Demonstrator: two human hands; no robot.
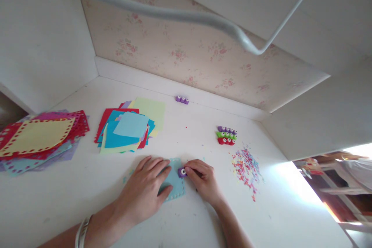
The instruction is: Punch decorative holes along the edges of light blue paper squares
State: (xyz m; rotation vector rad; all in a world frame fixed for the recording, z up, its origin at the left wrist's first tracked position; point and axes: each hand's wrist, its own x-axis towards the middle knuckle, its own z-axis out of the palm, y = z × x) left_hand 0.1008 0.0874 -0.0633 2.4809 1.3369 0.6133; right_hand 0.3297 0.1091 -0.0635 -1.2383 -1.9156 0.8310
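My left hand (145,188) lies flat with fingers stretched out on a light blue paper square (174,178) whose edge shows punched holes. My right hand (203,180) is closed around a small purple paper punch (182,172) set on the right edge of that square. The sheet rests on the white table (87,205). A silver bracelet (81,232) circles my left wrist.
A fanned pile of plain coloured sheets (128,128) lies behind my left hand, and a stack of punched sheets (37,137) sits far left. Purple, green and red punches (227,135) cluster at right beside scattered confetti (247,168). Another purple punch (182,100) is by the wall.
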